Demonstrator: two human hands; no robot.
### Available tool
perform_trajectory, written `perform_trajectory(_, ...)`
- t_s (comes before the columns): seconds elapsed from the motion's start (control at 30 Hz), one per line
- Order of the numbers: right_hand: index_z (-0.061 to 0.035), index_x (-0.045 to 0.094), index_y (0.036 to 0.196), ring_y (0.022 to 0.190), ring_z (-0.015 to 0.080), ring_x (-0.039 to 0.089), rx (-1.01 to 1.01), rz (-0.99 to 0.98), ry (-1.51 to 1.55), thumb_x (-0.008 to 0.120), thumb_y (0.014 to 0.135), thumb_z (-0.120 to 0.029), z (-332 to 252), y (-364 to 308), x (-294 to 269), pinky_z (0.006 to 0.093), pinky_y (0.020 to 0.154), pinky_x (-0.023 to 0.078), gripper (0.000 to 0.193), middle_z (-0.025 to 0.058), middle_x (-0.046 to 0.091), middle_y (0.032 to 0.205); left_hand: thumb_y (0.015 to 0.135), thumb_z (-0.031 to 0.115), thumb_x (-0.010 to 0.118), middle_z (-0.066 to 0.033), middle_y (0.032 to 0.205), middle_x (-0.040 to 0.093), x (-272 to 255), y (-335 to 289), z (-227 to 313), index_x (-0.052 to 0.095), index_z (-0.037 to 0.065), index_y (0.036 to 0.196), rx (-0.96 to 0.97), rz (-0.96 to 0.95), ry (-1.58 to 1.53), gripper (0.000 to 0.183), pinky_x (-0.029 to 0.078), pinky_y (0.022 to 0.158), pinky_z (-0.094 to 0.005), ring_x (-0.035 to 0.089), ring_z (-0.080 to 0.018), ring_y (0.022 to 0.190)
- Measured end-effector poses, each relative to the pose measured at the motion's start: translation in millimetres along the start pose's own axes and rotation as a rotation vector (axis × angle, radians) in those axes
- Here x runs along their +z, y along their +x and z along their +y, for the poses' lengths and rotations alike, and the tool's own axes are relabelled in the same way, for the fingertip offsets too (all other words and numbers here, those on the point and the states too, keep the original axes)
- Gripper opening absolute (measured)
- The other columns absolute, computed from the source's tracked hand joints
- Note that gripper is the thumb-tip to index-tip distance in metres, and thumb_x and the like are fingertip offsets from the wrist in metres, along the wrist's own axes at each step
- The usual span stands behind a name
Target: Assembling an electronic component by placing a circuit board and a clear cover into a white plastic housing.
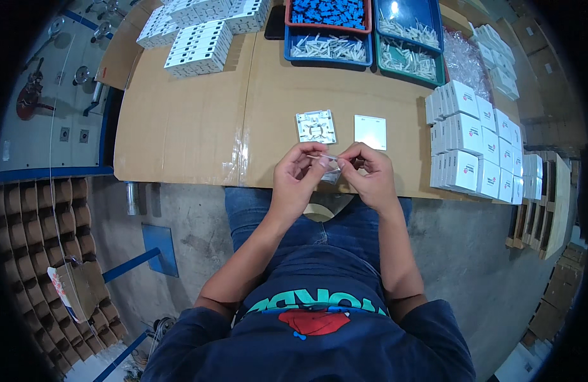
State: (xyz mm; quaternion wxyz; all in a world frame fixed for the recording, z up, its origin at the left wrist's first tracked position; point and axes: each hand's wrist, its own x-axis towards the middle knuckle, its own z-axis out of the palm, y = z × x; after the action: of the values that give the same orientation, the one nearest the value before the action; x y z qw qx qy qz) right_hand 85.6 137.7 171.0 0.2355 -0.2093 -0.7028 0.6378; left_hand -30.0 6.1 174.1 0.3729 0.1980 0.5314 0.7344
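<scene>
Here the left hand (pixel 295 180) and the right hand (pixel 368 175) meet just at the near edge of the bench (pixel 179 127), both curled with fingertips pinched together; between them they grip a small clear plastic bag (pixel 331 167), the left hand's thumb and forefinger closed on its left end, the right hand's fingers closed on its right end; the bag hangs a little below the fingertips, and what it contains is too small to tell. Taking the bag as the mark: just beyond it, on the cardboard-covered bench, lies a square white base plate (pixel 316 126) with its moulded inner side up; just to the right of that plate lies a plain white square cover (pixel 370 131), the two near but apart. Farther right of the bag stand stacked small white boxes (pixel 472 143), in rows running toward the bench's right edge. Well beyond the bag, at the far side of the bench, sit a red tray of blue parts (pixel 329 14), a blue tray of white parts (pixel 329 48) just nearer than it, another blue tray (pixel 411 22) to their right and a green tray of white parts (pixel 408 60) beside that. Far beyond and to the left of the bag lie stacks of white plates (pixel 201 41). Nearer than the bag, under both forearms, are the person's jeans-clad knees and a dark blue shirt.
</scene>
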Motion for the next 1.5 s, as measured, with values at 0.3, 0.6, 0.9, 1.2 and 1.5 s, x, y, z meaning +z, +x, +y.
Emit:
perform_trajectory(0.3,-0.0004,0.068,0.091,0.072,0.0080,0.061,-0.026,-0.008,-0.018,0.071,0.089,-0.005,1.0,0.0,2.3,0.0239,0.065,0.049,0.006,0.0021,0.068,0.080,0.099,0.013,0.069,-0.0030,0.101,0.069,-6.9,0.6,-17.4,0.067,-0.001,0.110,0.059,-0.007,0.060,0.018,0.052,0.080,-0.0231,0.064,-0.0082,0.092)
perform_trajectory(0.6,-0.0003,0.068,0.090,0.071,0.0074,0.059,-0.018,0.008,0.001,0.071,0.089,-0.005,1.2,0.2,1.7,0.0237,0.064,0.048,0.006,0.0016,0.067,0.079,0.097,0.000,0.067,-0.0070,0.108,0.066,-5.2,0.4,-3.2,0.066,-0.004,0.111,0.029,-0.093,0.087,0.015,0.051,0.093,-0.0279,0.062,-0.0135,0.104)
perform_trajectory(0.9,0.0001,0.068,0.090,0.068,0.0080,0.059,-0.042,-0.001,-0.095,0.072,0.089,-0.006,-3.4,1.3,2.8,0.0245,0.062,0.048,0.007,0.0032,0.067,0.077,0.098,0.003,0.067,-0.0053,0.103,0.065,-8.9,4.6,-7.9,0.066,-0.003,0.108,0.054,-0.091,0.166,0.012,0.051,0.090,-0.0267,0.061,-0.0118,0.097)
perform_trajectory(1.2,-0.0001,0.071,0.096,0.067,0.0055,0.057,0.042,-0.035,-0.097,0.072,0.092,-0.009,3.0,1.0,4.8,0.0229,0.062,0.046,0.010,0.0007,0.068,0.077,0.101,0.013,0.065,-0.0033,0.104,0.068,-18.6,1.9,-22.6,0.065,0.000,0.110,0.036,-0.040,0.171,0.016,0.053,0.080,-0.0245,0.064,-0.0096,0.095)
perform_trajectory(1.5,-0.0002,0.071,0.102,0.073,0.0038,0.057,0.149,-0.003,0.020,0.071,0.094,-0.008,13.3,1.4,3.4,0.0210,0.064,0.046,0.011,-0.0013,0.067,0.084,0.098,0.008,0.068,-0.0061,0.115,0.066,-18.8,4.9,-16.7,0.060,0.001,0.123,-0.136,-0.053,0.023,0.028,0.058,0.081,-0.0251,0.066,-0.0115,0.097)
